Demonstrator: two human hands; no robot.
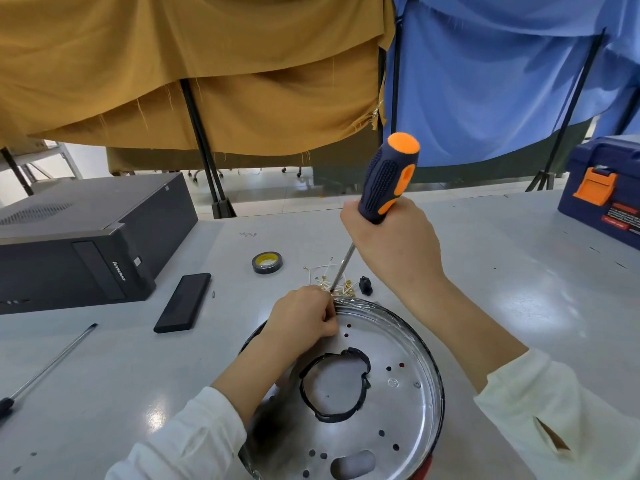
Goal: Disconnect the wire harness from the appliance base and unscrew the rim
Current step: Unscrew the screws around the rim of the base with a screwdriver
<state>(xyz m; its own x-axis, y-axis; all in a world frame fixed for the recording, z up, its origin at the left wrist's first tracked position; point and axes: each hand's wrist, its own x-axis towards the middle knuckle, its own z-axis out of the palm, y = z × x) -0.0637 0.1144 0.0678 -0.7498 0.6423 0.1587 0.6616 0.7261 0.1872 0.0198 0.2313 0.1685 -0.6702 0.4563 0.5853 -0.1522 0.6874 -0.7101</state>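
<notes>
A round silver appliance base (391,403) lies in front of me, with a black ring (332,386) at its middle and several small holes. My left hand (304,317) grips its far rim (367,304). My right hand (394,244) holds the dark blue and orange screwdriver (388,178) upright and tilted; its shaft tip meets the far rim beside my left fingers. A white wire harness (329,277) with brass terminals lies on the table just behind the rim, next to a small black plug (365,285).
A black computer case (79,237) stands at the left. A black flat case (183,301) and a tape roll (266,262) lie on the grey table. A second screwdriver (48,368) rests at the left edge. A blue toolbox (602,188) sits at the far right.
</notes>
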